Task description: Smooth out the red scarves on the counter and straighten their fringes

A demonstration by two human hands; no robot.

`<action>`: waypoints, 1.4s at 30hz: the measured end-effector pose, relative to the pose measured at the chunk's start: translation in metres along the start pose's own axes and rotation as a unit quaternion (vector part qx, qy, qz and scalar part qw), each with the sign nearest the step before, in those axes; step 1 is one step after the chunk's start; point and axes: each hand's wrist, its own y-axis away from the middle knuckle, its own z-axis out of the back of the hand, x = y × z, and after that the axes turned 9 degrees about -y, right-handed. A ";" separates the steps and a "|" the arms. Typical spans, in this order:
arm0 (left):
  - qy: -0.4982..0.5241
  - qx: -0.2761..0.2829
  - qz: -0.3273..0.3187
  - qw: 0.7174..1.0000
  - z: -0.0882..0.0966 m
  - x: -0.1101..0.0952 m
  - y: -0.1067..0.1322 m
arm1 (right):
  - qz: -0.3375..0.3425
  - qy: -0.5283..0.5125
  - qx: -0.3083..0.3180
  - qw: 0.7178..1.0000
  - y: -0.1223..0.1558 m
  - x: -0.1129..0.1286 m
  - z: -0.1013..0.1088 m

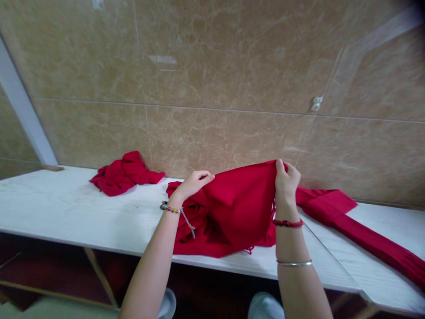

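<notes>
A large red scarf [232,208] with a fringed edge lies bunched on the white table [66,208] and is lifted at its upper edge. My left hand [194,182] pinches that edge at the left, fingers closed on the cloth. My right hand [286,180] grips the same edge at the right and holds it raised. The scarf's long tail [372,241] trails away to the right across the tabletop. Both wrists wear bracelets.
A second red cloth [124,178] lies crumpled at the back left of the table against the brown tiled wall [215,79]. A white post [23,110] leans at the far left. The table's front edge runs just before my arms.
</notes>
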 end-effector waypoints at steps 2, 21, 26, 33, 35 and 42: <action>0.019 -0.011 0.009 1.000 0.006 -0.002 0.002 | -0.006 0.071 0.061 0.996 -0.001 -0.011 0.000; -0.022 0.155 -0.005 0.988 0.007 -0.004 0.007 | 0.071 -0.041 0.255 0.964 0.022 0.031 -0.017; 0.012 0.090 -0.007 0.996 0.003 -0.007 0.003 | 0.058 0.020 0.071 0.996 0.009 0.019 -0.011; 0.036 0.012 -0.044 0.998 -0.009 -0.023 -0.004 | 0.196 0.001 0.434 0.880 0.034 0.046 -0.016; 0.026 0.034 -0.051 0.998 -0.011 -0.026 -0.005 | 0.193 -0.022 0.514 0.835 0.041 0.055 -0.019; 0.042 0.121 -0.004 0.992 -0.006 -0.014 0.000 | 0.136 -0.001 0.309 0.941 0.028 0.055 -0.012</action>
